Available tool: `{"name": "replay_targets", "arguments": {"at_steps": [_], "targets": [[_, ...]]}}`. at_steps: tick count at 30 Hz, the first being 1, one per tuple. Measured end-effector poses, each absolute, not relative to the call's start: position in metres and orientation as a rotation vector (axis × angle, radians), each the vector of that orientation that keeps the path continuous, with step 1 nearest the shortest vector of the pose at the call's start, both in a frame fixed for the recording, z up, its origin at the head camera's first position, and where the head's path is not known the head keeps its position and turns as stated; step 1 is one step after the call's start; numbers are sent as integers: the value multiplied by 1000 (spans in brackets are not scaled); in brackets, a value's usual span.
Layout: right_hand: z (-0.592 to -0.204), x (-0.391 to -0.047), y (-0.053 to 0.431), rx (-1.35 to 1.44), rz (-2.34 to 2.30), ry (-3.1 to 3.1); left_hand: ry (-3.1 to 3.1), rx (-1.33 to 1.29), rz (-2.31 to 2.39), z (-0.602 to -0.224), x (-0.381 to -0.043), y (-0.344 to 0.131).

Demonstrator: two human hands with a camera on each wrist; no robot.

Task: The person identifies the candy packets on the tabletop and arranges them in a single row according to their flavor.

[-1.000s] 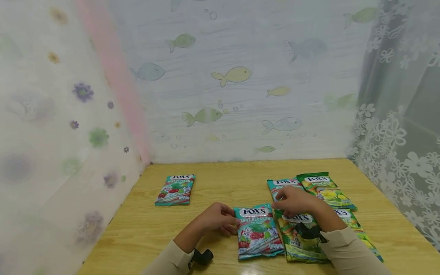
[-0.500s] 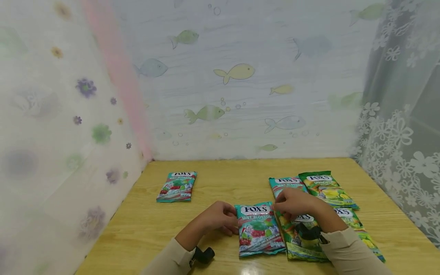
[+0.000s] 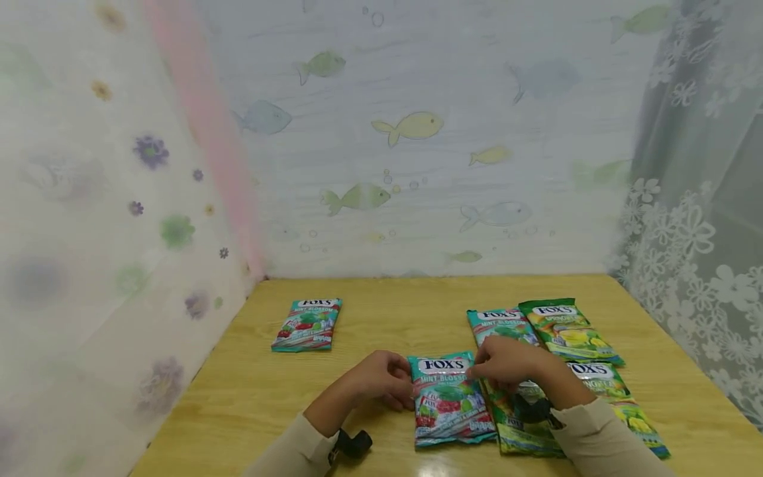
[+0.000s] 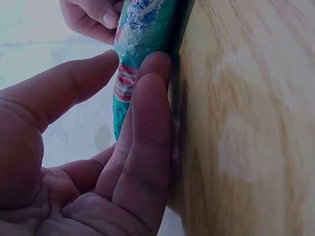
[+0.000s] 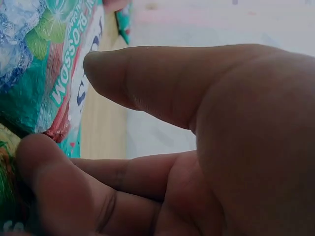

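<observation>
Six sweet bags lie on the wooden table [image 3: 381, 308], three teal mint ones and three green-and-yellow ones. I have the middle mint bag [image 3: 451, 407] near the front, lying flat with its label up, between both hands. The left hand [image 3: 378, 381] rests at its left edge, fingers loosely bent and thumb held apart from them; the tips touch the bag's side without closing round it. The right hand [image 3: 515, 364] is at the upper right corner, thumb tip over the end of the label, a wide gap between thumb and fingers.

Under that hand I can see part of the front green bag [image 3: 515, 438]; so much is hidden that I can't fairly say where its top edge runs. Just behind the hand is the back mint bag [image 3: 507, 323], beside the far green bag [image 3: 569, 331]. The right-hand green bag [image 3: 616, 392] lies nearer me, partly behind the sleeve [image 3: 602, 437]. Well apart, at the table's far left, sits the lone mint bag [image 3: 306, 326]. Behind everything I see a wall covering [image 3: 417, 165] printed with fish, and lacy curtain [image 3: 691, 225] to the right.
</observation>
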State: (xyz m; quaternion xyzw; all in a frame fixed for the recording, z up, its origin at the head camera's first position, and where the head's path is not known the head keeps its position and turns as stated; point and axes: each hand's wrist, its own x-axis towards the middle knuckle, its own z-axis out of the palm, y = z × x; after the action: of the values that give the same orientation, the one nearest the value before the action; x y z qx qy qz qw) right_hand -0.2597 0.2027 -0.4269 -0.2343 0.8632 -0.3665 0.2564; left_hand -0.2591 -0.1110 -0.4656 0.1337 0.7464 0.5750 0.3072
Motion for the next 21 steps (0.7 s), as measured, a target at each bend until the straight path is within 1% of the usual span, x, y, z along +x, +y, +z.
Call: {"name": "replay_targets", "arguments": {"at_steps": [12, 21], "targets": [[-424, -260, 200, -697, -983, 2375, 1976, 359, 1528, -468, -262, -111], [-425, -259, 199, -659, -1050, 2396, 1979, 325, 1544, -468, -261, -113]]}}
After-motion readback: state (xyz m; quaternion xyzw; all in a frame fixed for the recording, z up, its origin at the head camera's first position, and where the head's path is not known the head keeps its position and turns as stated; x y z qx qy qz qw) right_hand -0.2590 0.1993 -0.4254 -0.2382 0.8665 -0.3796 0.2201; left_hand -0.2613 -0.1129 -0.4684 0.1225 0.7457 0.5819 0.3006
